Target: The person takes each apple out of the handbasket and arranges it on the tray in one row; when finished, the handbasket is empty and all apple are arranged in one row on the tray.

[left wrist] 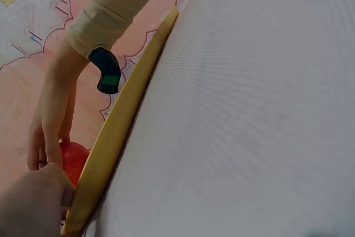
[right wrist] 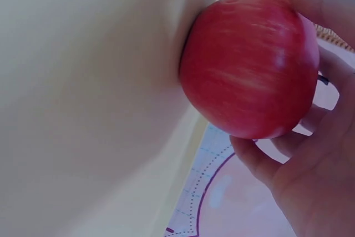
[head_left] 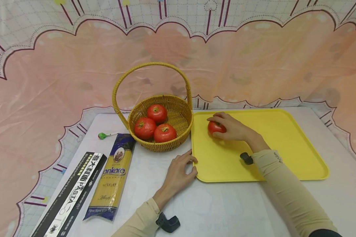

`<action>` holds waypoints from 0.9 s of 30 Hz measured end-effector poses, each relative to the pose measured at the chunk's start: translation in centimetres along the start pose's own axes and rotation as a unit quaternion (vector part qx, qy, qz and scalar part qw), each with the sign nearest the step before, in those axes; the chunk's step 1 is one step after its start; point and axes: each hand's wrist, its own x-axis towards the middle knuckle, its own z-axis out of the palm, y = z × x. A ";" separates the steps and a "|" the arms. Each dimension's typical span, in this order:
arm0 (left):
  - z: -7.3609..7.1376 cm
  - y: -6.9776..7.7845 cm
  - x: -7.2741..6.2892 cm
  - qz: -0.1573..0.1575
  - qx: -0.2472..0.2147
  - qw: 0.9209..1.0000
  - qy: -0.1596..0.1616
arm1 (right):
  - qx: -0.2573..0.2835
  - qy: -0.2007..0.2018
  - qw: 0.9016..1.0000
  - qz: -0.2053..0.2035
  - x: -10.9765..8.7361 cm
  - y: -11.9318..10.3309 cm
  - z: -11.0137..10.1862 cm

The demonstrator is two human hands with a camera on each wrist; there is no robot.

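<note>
On the white table (head_left: pixel 225 204) lies a large flat yellow plastic tray (head_left: pixel 284 148), with a woven wicker handled basket (head_left: pixel 178 115) holding three red tomatoes (head_left: pixel 156 113) just left of it, beside two pasta packets (head_left: pixel 114 177). Right hand (head_left: pixel 232 126) curls its fingers round a smooth, glossy red tomato (head_left: pixel 215 127) resting on the tray's near-left part. Left hand (head_left: pixel 179 171), fingers relaxed, touches the tray's edge.

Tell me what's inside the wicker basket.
Three red tomatoes lie inside the wicker basket, clustered toward its left and front. The woven floor shows bare on the right. Whatever lies beneath the tomatoes is covered by them.
</note>
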 end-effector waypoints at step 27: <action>0.0 0.1 0.0 -0.013 -0.007 1.000 -0.014 | 0.019 0.038 0.991 -0.127 2.7 -4.3 -0.7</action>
